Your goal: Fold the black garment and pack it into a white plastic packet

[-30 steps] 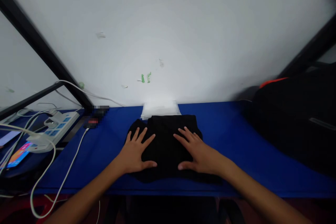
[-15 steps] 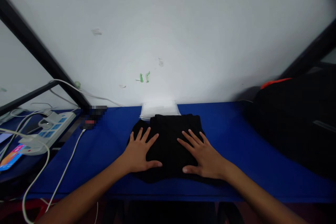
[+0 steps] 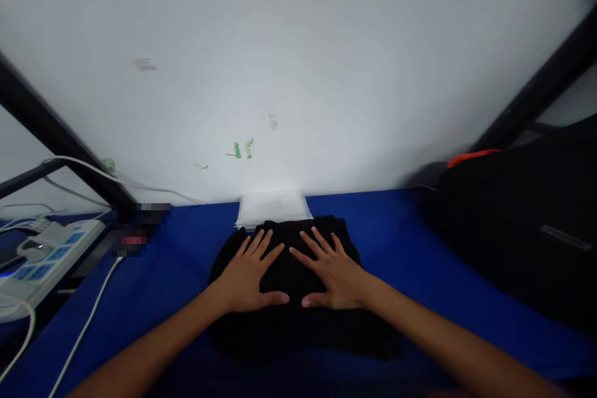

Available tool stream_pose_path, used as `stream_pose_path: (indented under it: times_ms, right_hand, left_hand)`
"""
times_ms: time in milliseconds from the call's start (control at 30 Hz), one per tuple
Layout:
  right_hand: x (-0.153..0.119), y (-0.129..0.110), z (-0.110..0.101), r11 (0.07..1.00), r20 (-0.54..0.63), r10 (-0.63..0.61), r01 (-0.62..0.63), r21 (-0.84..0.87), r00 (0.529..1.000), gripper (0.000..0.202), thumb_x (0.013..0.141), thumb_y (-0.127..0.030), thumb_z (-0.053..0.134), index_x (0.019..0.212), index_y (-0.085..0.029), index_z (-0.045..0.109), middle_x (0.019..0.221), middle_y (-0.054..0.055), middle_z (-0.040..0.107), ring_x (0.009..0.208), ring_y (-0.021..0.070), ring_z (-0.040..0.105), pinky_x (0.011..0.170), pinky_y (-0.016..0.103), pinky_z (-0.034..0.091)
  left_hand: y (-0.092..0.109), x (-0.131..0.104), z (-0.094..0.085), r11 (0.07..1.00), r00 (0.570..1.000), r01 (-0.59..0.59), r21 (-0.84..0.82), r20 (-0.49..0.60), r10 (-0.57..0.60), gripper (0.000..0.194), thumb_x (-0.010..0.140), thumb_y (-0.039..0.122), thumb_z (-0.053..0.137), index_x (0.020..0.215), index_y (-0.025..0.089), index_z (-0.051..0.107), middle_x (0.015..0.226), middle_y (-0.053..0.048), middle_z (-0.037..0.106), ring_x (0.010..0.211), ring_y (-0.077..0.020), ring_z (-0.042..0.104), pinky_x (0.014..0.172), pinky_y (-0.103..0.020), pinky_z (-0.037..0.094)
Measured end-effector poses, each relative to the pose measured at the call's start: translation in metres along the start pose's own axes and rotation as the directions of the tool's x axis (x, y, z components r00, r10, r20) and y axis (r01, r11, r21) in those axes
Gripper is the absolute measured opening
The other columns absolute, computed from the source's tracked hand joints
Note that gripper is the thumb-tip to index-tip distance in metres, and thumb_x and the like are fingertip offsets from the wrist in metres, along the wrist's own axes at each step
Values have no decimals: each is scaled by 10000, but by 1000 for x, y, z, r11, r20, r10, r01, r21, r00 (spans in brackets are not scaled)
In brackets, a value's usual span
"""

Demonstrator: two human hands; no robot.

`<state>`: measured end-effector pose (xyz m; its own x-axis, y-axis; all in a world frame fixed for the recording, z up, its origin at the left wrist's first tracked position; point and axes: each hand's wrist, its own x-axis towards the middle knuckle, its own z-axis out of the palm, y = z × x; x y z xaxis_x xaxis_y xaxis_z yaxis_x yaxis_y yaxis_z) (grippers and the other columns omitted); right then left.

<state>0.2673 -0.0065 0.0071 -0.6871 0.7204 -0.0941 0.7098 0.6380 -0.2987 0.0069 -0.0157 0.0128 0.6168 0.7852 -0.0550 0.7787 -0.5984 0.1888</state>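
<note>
A dark, folded piece of black cloth (image 3: 293, 267) lies on the blue table surface (image 3: 392, 236). Flat on its left part rests my left hand (image 3: 247, 273), fingers spread and thumb pointing inward. My right hand (image 3: 333, 273) lies spread on the right part of the cloth, its thumb close to the left thumb without touching it. Neither hand grips anything. Just behind the cloth, against the wall, is a stack of thin white sheets or packets (image 3: 273, 206).
At the left are a white power strip (image 3: 53, 255) with blue sockets, white cables and a pixelated dark object (image 3: 140, 230). A large black bag (image 3: 522, 217) with an orange edge fills the right side. The white wall (image 3: 326, 74) rises behind, between dark frame bars.
My hands have come closer together on the cloth, mostly by the right hand shifting left. More of the cloth shows in front of them. The camera view has shifted somewhat.
</note>
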Motion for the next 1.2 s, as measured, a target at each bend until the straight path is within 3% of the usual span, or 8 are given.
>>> stream_pose_path:
  times_ms: [433,767,1200]
  right_hand:
    - [1,-1,-4,999,11,32,-32,29,999,1005,740,-863,435,1533,-284,222,1606,173,86,1458,447,29,1087,735,45]
    - [0,-1,-6,998,20,54,-55,39,998,934,794,-823,422,1529,-277,240,1608,150,107,1473,391,36,1123,685,42]
    - [0,0,-6,998,13,53,-54,41,998,912,811,-804,427,1526,-264,258,1605,150,124,1476,375,46,1134,667,53]
  left_hand:
    - [-2,4,2,994,998,56,-97,-1,-57,844,837,782,434,1516,303,285,1623,-103,117,1483,-362,114,1161,-609,151]
    - [-4,4,1,990,997,78,-116,20,-76,820,842,781,430,1517,345,263,1629,-58,109,1484,-358,111,1163,-608,139]
    - [-6,4,2,992,998,59,-115,-3,-59,808,849,770,436,1514,341,271,1625,-75,132,1477,-366,134,1151,-620,160]
